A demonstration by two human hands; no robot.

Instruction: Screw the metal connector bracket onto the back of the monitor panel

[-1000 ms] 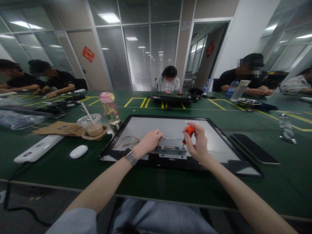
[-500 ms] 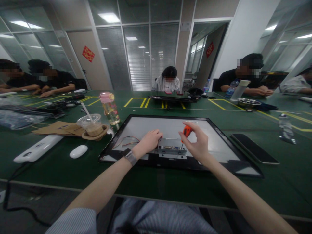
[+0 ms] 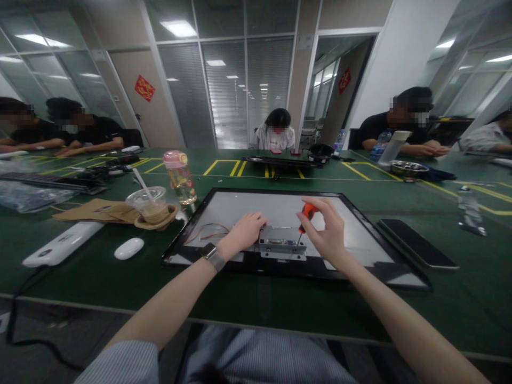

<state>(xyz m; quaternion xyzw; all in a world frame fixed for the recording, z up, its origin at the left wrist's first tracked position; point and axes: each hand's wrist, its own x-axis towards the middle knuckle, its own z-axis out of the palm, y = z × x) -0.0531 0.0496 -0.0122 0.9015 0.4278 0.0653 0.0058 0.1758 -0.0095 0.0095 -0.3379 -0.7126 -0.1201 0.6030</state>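
Note:
A screwdriver [image 3: 308, 211] with an orange and black handle is pinched in my right hand [image 3: 328, 226]. Its shaft slants down to the right end of a metal bracket [image 3: 283, 254] with ports along its front. My left hand [image 3: 245, 233] grips the bracket's left end, its fingertips partly hidden behind the metal. Under both hands lies a display panel [image 3: 224, 205], pale-backed with a black frame. Thin wires [image 3: 208, 232] run over the panel to the left of my left hand.
Left of the panel are a pink-lidded bottle [image 3: 180, 178], an iced drink cup [image 3: 149, 204], a white mouse [image 3: 129, 248] and a white power strip [image 3: 64, 245]. A dark phone [image 3: 416, 242] lies close to the right. Several people sit around the green table [image 3: 280, 314].
My right hand has shifted slightly right and turned, its fingers now differently placed on the screwdriver handle. My left hand stays on the bracket.

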